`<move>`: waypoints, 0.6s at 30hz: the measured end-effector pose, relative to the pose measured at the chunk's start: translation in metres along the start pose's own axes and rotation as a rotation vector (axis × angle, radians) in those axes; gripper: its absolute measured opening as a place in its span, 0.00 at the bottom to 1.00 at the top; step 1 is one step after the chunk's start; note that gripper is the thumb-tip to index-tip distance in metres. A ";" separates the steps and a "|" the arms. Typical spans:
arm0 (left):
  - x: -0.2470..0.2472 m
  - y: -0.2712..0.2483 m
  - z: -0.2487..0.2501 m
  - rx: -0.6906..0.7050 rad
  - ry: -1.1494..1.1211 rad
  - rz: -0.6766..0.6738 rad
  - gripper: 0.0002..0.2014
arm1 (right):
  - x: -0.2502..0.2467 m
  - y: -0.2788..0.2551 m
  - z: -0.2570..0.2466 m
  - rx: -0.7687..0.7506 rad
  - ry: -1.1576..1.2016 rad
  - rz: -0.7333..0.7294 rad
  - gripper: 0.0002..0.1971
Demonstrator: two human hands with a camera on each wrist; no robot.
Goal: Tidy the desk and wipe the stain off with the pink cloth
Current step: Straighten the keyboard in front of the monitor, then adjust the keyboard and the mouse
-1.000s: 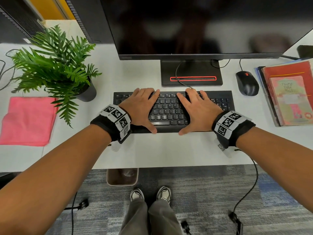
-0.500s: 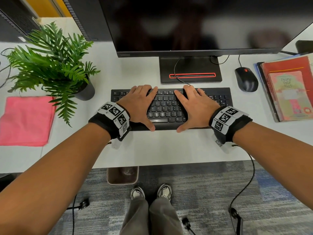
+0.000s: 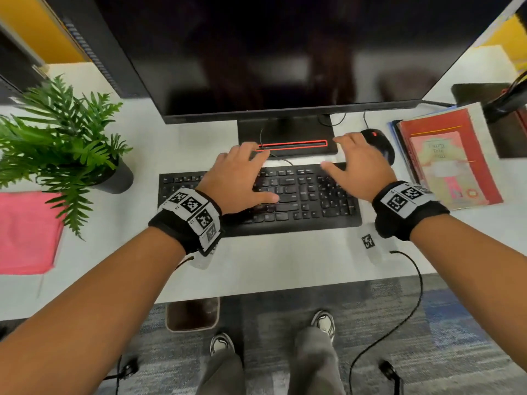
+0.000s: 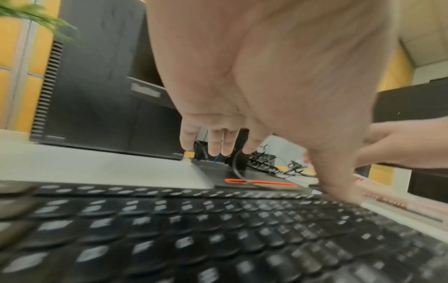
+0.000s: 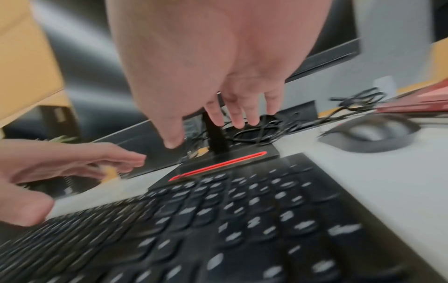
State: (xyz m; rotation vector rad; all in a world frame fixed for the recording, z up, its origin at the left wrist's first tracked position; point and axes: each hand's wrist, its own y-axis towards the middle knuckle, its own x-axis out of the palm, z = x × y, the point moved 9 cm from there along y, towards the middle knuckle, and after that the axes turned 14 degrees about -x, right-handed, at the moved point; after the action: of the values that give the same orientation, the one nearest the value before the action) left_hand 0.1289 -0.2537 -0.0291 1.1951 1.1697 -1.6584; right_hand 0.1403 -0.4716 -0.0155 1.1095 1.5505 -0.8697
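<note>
The black keyboard (image 3: 288,201) lies in front of the monitor stand (image 3: 288,138). Both my hands hover just above its far edge with fingers spread and nothing in them. My left hand (image 3: 256,172) reaches toward the stand's left end. My right hand (image 3: 342,158) is over the keyboard's upper right, its fingers close to the black mouse (image 3: 382,143). The wrist views show the left hand (image 4: 278,134) and right hand (image 5: 206,122) clear of the keys (image 4: 218,229) (image 5: 242,220). The folded pink cloth (image 3: 25,232) lies at the desk's left edge, far from both hands. I can make out no stain.
A potted fern (image 3: 57,143) stands between the cloth and the keyboard. A stack of red and pink books (image 3: 447,158) lies at the right, beyond the mouse (image 5: 371,132). Cables are tangled behind the stand. A bin (image 3: 192,313) sits under the white desk (image 3: 271,260).
Both hands lifted off the keys and moved forward toward the monitor stand. The right hand also shifted right, toward the mouse. The keyboard stayed in place.
</note>
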 end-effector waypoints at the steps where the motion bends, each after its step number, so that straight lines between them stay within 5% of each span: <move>1: -0.004 0.005 0.021 0.029 -0.030 0.009 0.49 | -0.005 -0.002 0.025 0.060 -0.017 -0.003 0.33; 5: 0.012 0.029 0.109 0.111 -0.014 -0.071 0.50 | -0.007 -0.007 0.104 0.249 -0.078 -0.090 0.33; 9: 0.048 0.042 0.163 0.085 0.073 -0.185 0.64 | 0.007 -0.010 0.139 0.304 -0.022 -0.212 0.42; 14: 0.071 0.046 0.180 0.029 0.199 -0.190 0.68 | 0.016 0.003 0.138 0.222 -0.082 -0.286 0.48; 18: 0.071 0.048 0.177 -0.029 0.198 -0.205 0.70 | 0.015 0.005 0.129 0.201 -0.089 -0.291 0.43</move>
State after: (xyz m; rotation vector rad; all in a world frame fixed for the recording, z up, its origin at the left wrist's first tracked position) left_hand 0.1088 -0.4417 -0.0839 1.2792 1.4769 -1.6940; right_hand 0.1843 -0.5854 -0.0617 0.9826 1.5996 -1.2779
